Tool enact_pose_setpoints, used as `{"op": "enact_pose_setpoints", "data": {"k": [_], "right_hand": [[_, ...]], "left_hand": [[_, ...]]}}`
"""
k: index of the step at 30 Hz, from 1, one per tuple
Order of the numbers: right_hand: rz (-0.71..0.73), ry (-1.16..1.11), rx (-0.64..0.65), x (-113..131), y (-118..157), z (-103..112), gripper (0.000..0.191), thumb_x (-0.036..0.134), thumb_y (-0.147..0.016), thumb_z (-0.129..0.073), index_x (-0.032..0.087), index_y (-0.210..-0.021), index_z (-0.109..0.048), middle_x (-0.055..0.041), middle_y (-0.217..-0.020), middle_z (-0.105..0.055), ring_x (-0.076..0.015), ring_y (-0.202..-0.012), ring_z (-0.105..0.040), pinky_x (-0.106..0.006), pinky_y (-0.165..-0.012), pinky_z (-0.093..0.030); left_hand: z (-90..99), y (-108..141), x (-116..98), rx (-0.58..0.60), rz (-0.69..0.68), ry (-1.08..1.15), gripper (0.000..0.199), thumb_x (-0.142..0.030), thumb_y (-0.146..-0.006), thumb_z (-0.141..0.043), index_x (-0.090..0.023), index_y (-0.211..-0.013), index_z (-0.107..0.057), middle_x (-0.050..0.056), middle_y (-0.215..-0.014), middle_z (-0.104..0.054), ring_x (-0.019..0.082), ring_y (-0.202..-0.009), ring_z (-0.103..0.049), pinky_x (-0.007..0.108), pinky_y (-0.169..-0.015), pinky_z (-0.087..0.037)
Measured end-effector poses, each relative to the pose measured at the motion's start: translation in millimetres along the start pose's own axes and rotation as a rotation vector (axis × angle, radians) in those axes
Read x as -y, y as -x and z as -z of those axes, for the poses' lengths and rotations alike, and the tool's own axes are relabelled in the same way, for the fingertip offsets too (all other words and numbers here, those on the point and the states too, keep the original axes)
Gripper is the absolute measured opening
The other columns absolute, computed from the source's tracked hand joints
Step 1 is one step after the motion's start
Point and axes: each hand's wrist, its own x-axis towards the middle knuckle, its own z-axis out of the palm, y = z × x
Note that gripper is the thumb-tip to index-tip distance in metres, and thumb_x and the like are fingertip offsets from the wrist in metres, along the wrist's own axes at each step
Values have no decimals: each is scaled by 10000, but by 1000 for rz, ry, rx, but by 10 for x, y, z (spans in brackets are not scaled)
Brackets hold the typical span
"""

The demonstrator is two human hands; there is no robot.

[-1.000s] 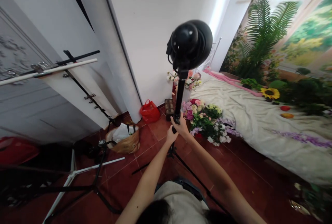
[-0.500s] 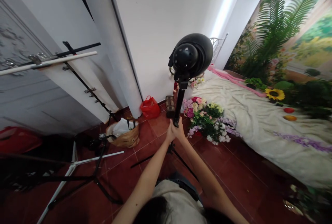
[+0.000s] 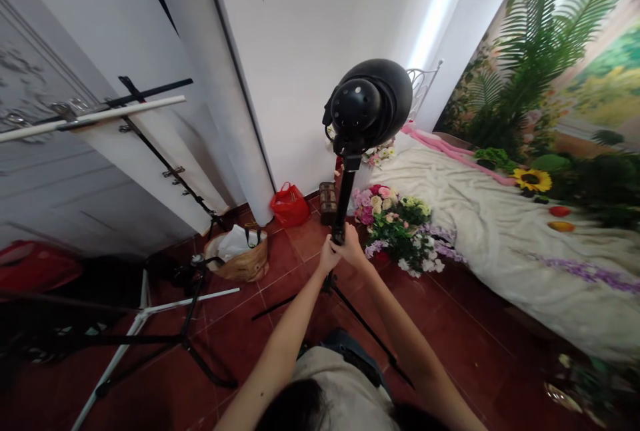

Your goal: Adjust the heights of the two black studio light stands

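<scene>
Both hands on the stand: left hand point(image 3: 327, 256) and right hand point(image 3: 352, 244) sit close together around the lower end of the black pole point(image 3: 343, 196), grips narrow, finger detail on the far side hidden. Change: the black lamp head point(image 3: 356, 106) sits a bit lower in view than a second ago, hiding more of the flowers behind it; can't tell if the pole is shorter or just tilted. Versus half a second ago almost nothing moves, only the right hand shifts slightly outward. Looks like the lamp's height or lean is being worked and the hold is nearly steady, my judgement. Stand is in front of the person, its thin legs point(image 3: 364, 320) spread on the red tile floor point(image 3: 285, 251). Flower bunch point(image 3: 395, 218) just right of the pole, bed point(image 3: 500, 244) beyond that; red bag point(image 3: 290, 206) and basket point(image 3: 250, 264) to the left, apart from the hands.
</scene>
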Motion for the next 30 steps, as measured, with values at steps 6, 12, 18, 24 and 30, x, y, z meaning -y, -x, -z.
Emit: {"op": "enact_pose_setpoints", "data": {"k": [6,12,18,24,30], "right_hand": [[-69,-252,247,-456,-12,282,430,264,-708,-539,193,-1130,-492,-87,-1108,-583,-206,-1031,-556,-379,-921,-424],[-297,-337,229,-722,17,205,329,466,-799,-486,197,-983,-529,-45,-915,-643,-167,-866,-617,-324,-817,-480],[-405,-442,119,-732,15,147,424,481,-741,-564,189,-1044,-508,36,-586,-565,-144,-554,-570,-266,-561,-475],[-264,-463,62,-730,61,181,359,290,-705,-521,195,-1047,-579,-54,-992,-635,-167,-904,-598,-319,-824,-489],[-248,-541,180,-715,60,127,294,303,-710,-507,213,-961,-628,-36,-1027,-651,-172,-985,-593,-342,-957,-429]], "left_hand": [[-14,-11,47,-66,35,-162,369,-308,-665,-696,-174,-968,-534,39,-904,-630,181,-861,-596,356,-828,-482],[-5,-11,52,-61,40,-236,333,-283,-689,-667,-167,-974,-538,37,-867,-635,179,-830,-602,346,-801,-487],[-23,-3,27,-85,38,-224,338,-273,-672,-686,-169,-960,-541,39,-883,-639,175,-844,-607,330,-814,-482],[-38,4,-32,-102,83,-209,349,-274,-660,-699,-168,-956,-548,40,-881,-648,172,-839,-615,328,-813,-486],[-24,-1,5,-75,43,-231,337,-215,-678,-667,-165,-987,-542,54,-912,-649,182,-902,-611,346,-850,-479]]}}
